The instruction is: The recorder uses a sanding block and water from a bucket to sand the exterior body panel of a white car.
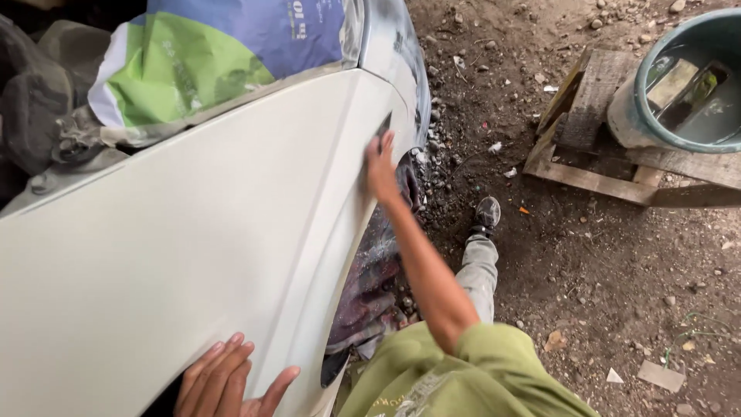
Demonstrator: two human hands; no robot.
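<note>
The right hand (380, 171) is reaching out at arm's length and pressing a small dark sanding pad (384, 123) against the matt off-white car body panel (193, 255), right at the panel's far edge where it is curving down over the wheel arch; the fingers are lying closed and flat over the pad, whose dark corner is showing just above the fingertips. The left hand (224, 382) is resting near the bottom of the view, its fingers spread open and flat on the same panel, holding nothing. A raised crease is running along the panel between the two hands. Green, white and blue masking paper (208, 54) is covering the glass above the panel's upper edge. To the right of the panel, bare dirt ground (587, 293) strewn with small stones is lying open, with the person's grey shoe (486, 212) planted on it. Farther right, well apart from the panel, a teal plastic bucket (644, 100) is sitting on a rough wooden pallet (594, 177).
</note>
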